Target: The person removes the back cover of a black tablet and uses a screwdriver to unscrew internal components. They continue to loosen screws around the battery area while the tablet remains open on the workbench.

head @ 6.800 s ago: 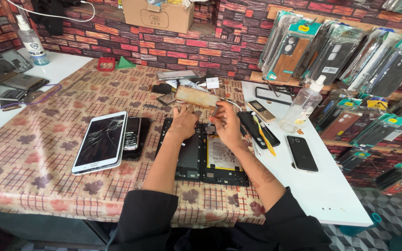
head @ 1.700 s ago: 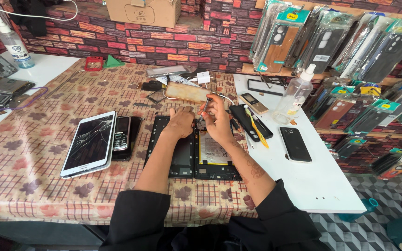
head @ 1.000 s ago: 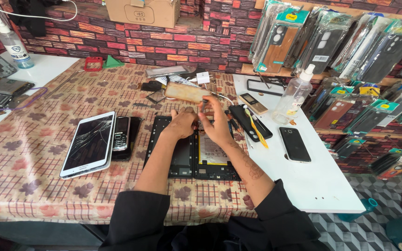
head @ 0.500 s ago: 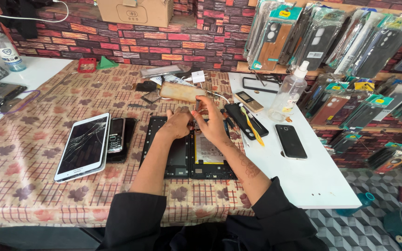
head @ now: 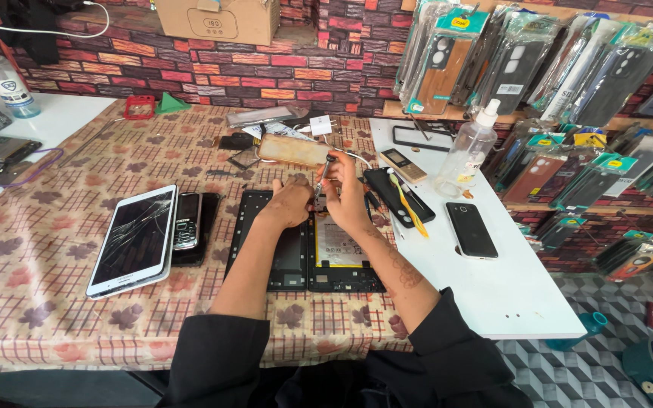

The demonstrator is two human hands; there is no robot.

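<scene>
Right hand (head: 349,198) pinches a thin screwdriver (head: 324,175) upright over the far edge of the opened tablet (head: 307,249) — a second ago it sat a touch lower, so the tip seems freshly set. Left hand (head: 290,204), fingers curled together, rests on the tablet's far left part, steadying it. A cracked white tablet (head: 134,238) lies left.

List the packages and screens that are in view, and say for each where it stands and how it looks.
Cardboard box: brown, on the brick ledge at the back.
Phone case packets: clear hanging sleeves, upper right wall.
White tablet: cracked dark screen, left of the hands.
Black phone: dark screen, on the white board.
Open tablet: black frame, under both hands.
</scene>
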